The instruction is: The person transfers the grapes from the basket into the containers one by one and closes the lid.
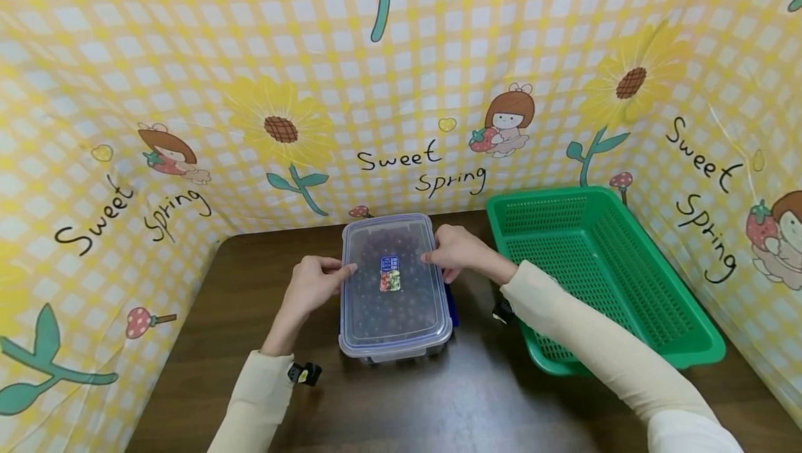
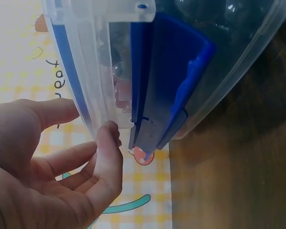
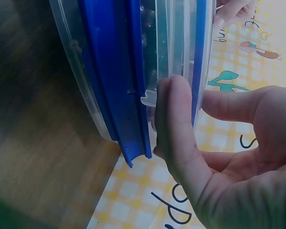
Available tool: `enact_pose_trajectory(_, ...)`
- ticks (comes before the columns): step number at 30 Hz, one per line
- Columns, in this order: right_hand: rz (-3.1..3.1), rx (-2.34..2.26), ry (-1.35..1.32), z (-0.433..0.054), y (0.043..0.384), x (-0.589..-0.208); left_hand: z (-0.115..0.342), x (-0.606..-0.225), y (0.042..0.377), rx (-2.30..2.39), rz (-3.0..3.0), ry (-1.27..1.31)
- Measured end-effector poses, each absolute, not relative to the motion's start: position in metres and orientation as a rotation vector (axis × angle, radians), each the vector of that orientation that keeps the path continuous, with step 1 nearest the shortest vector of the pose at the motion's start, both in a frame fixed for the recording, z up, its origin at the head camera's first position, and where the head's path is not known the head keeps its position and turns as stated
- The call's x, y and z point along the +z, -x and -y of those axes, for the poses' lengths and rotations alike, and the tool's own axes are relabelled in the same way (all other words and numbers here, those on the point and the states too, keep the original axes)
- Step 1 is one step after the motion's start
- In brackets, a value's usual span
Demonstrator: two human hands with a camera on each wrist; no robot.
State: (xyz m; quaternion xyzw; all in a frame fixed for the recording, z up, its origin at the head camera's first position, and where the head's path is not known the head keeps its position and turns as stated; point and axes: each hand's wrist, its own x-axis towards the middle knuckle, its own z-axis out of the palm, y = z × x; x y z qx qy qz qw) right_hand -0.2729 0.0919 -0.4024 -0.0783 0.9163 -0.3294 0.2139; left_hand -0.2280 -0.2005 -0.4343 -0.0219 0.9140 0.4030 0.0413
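Note:
A clear rectangular food container (image 3: 69, 71) stands on the table, full of dark round pieces that show through its see-through lid (image 1: 363, 310). A label (image 1: 390, 273) is stuck to the lid's middle. My left hand (image 1: 313, 284) pinches the lid's left edge, thumb on top and fingers along the side. Opposite it, my right hand (image 1: 462, 250) pinches the right edge in the same way. In the left wrist view a blue side latch (image 2: 174, 67) hangs swung out and down. Another blue latch (image 3: 109, 71) hangs loose below the right fingers.
A green slotted basket (image 1: 664, 286) stands to the right, close to my right forearm. The brown wooden table (image 1: 250, 307) meets a yellow checked cloth wall (image 1: 401, 91) behind the container, and the cloth continues on both sides.

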Motion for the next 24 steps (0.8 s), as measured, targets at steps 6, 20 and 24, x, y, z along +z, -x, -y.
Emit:
enact_pose_trajectory(6, -2.537, -0.911, 0.200, -0.090, 0.272, -0.403, 0.203, -0.438, 0.230, 1.262, -2.755, 0.088)
enact_pose_trajectory(20, -2.501, -0.908, 0.193, -0.090, 0.275, -0.407, 0.206, -0.440, 0.238, 1.291, -2.623, 0.196)
enact_pose_trajectory(24, -2.485, -0.912, 0.181, -0.089, 0.277, -0.408, 0.206, -0.440, 0.241, 1.305, -2.576, 0.207)
